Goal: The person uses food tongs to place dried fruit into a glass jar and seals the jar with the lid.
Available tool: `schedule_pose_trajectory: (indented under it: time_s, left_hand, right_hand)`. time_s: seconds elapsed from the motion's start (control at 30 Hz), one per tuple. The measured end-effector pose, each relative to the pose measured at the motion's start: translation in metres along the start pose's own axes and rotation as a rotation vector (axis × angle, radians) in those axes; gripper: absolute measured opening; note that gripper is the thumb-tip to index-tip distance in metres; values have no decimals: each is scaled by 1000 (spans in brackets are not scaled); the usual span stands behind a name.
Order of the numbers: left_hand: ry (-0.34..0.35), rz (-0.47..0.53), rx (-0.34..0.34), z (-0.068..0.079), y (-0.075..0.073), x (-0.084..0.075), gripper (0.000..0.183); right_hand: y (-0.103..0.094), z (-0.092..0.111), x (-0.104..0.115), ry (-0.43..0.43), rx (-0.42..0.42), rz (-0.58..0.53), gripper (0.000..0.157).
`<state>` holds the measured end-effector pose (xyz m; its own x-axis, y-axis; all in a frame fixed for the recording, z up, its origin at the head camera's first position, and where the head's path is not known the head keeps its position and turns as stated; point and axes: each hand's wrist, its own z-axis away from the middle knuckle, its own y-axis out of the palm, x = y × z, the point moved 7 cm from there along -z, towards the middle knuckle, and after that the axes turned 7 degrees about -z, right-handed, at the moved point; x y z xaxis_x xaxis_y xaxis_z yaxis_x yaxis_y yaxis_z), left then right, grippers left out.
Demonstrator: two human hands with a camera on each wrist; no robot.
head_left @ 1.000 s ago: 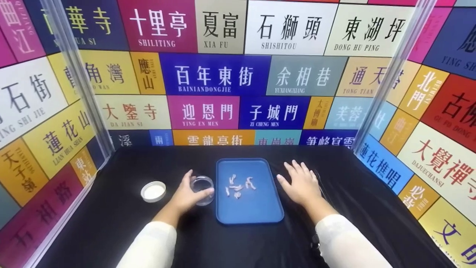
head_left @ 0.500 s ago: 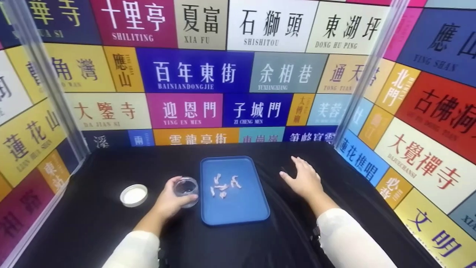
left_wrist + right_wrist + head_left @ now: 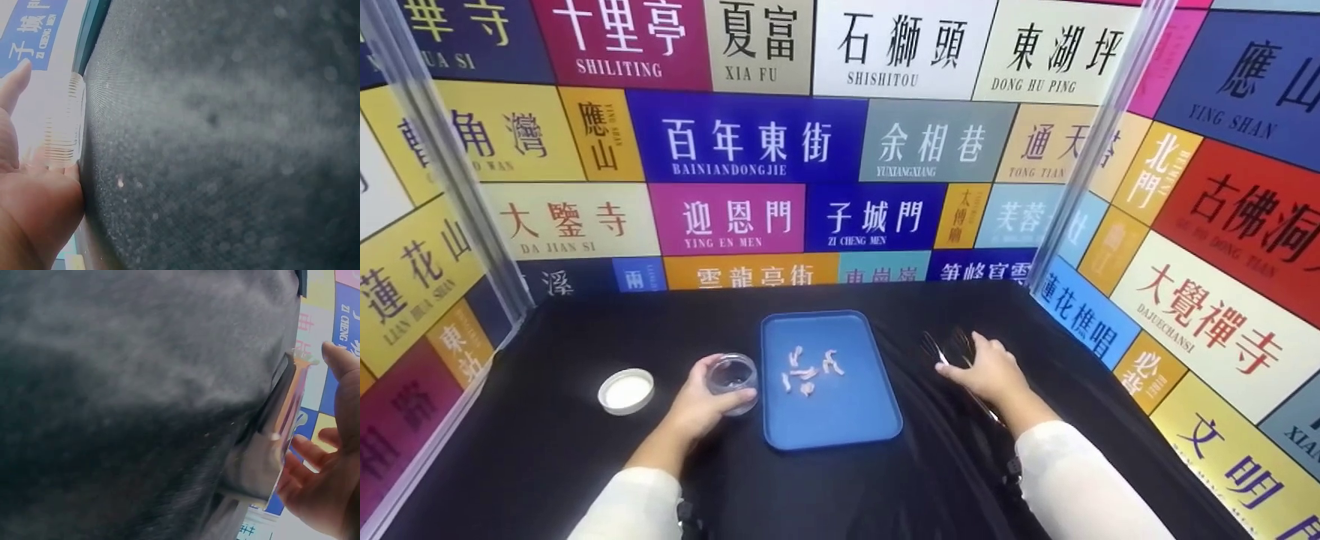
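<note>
My left hand (image 3: 699,397) grips a small clear jar (image 3: 723,373), its thumb lying along the near side of the rim. In the left wrist view the ribbed wall of the jar (image 3: 64,126) shows beside the thumb and fingers. My right hand (image 3: 996,379) is over shiny metal tongs (image 3: 934,346) lying on the black cloth. Seen from the right wrist, the tongs (image 3: 278,422) lie alongside the hand, whose thumb and fingers are spread apart. Several small pale, curved pieces (image 3: 805,373) rest on a blue tray (image 3: 832,424) between the hands.
A white round lid (image 3: 626,391) lies left of the jar. Black cloth (image 3: 780,495) covers the table. Printed panels (image 3: 750,142) with clear corner posts (image 3: 1099,150) enclose the back and sides.
The head view has turned right. My right hand has moved right, away from the tray, and the tongs now show beneath it. The left hand has kept its hold on the jar.
</note>
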<state>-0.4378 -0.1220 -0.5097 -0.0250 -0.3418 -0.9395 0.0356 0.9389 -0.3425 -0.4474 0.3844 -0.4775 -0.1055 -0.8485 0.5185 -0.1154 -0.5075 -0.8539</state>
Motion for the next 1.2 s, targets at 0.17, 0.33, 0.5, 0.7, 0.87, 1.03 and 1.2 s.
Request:
schedule_pose_trajectory:
  time_s: [0.17,0.33,0.5,0.7,0.87,1.03,1.2]
  left_hand:
    - [19,-31,-6,-6,3,-8,99]
    - [37,-37,-5,-11,6,-17,97]
    - [45,-22,-7,-9,5,-17,95]
    - [35,-21,13,-12,5,-13,96]
    - [26,-16,17,-8,2,-10,97]
    - [11,34,20,-5,1,-6,95]
    - [-10,26,10,-2,0,-1,96]
  right_hand:
    - [0,4,-9,30,46,-3,123]
    - [-4,6,-15,31,35,-6,114]
    - [-2,2,-15,-3,19,6,101]
    - [-5,0,-9,-44,-27,19,76]
    - [-5,1,5,-85,-58,-1,75]
    - [0,6,27,-130,-57,-50,77]
    - [12,17,50,-166,-22,-82,76]
